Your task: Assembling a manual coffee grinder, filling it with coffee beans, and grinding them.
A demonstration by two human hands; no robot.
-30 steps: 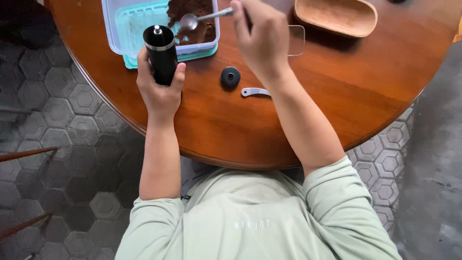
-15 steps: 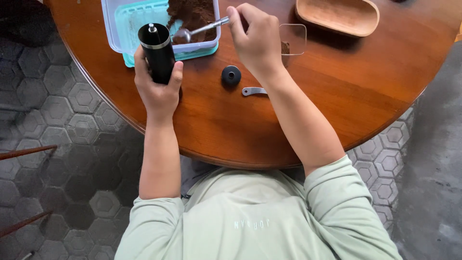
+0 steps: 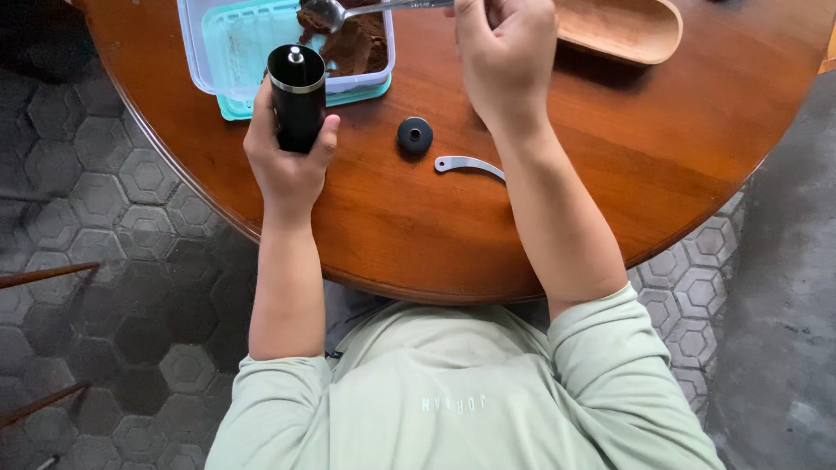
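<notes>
Left hand [image 3: 287, 161] wrapped around a black grinder [image 3: 297, 97], held upright at the near edge of a round wooden table [image 3: 610, 174]. Right hand [image 3: 505, 57] closed on a metal spoon [image 3: 348, 12], bowl over brown grounds in a clear plastic tub [image 3: 222, 52] just behind the grinder. Between the arms on the tabletop: a black knob [image 3: 415, 136], a curved metal handle [image 3: 468, 164]. Wooden tray [image 3: 627, 26] beside the right hand.

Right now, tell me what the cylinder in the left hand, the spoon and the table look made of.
Cylinder: matte black body, probably coated metal, with a shiny silver rim band.
Spoon: polished metal, by its bright reflections.
Table: reddish-brown wood with a glossy varnish; grain and sheen show.
</notes>
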